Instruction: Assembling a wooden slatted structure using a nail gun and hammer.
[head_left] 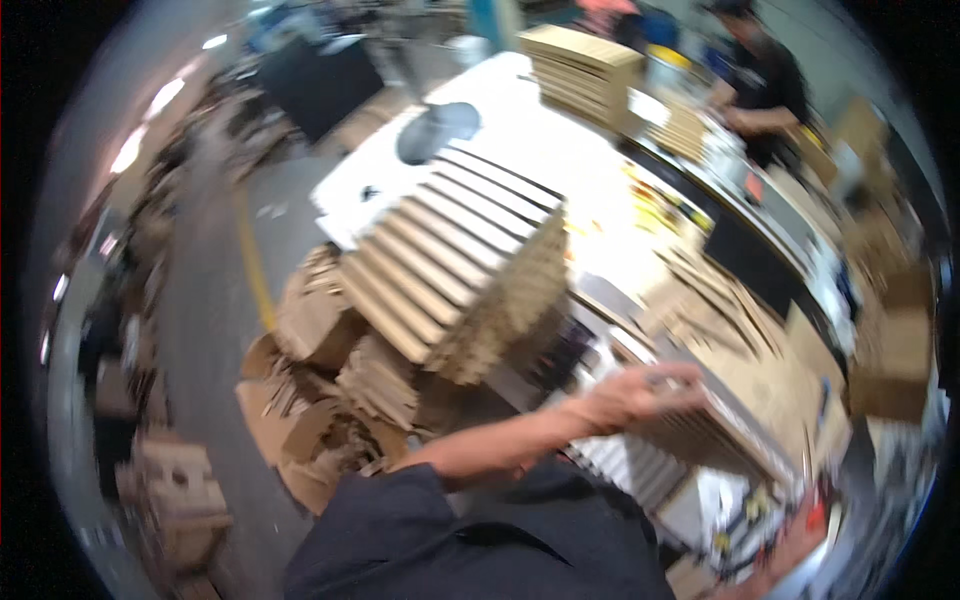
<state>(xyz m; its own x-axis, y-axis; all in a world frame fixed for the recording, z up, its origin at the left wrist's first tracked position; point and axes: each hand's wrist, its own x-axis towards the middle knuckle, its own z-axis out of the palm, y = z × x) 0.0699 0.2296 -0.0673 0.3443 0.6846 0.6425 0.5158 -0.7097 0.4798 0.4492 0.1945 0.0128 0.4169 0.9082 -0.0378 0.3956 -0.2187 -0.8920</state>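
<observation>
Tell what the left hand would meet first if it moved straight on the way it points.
Probably the brown cardboard piece right by the fingers of the left hand; blur leaves depth and contact unclear.

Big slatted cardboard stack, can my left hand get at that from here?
Probably yes: the slatted cardboard stack is near the left hand, with nothing visibly blocking its path. That hand seems to touch a brown slab, which it may have to leave first.

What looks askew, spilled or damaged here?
Loose cardboard strips lie at uneven angles on the right, unlike the tall slatted stack with its neat rows. At lower left, an open box holds jumbled cardboard scraps. No spill stands out; blur could hide small damage.
</observation>
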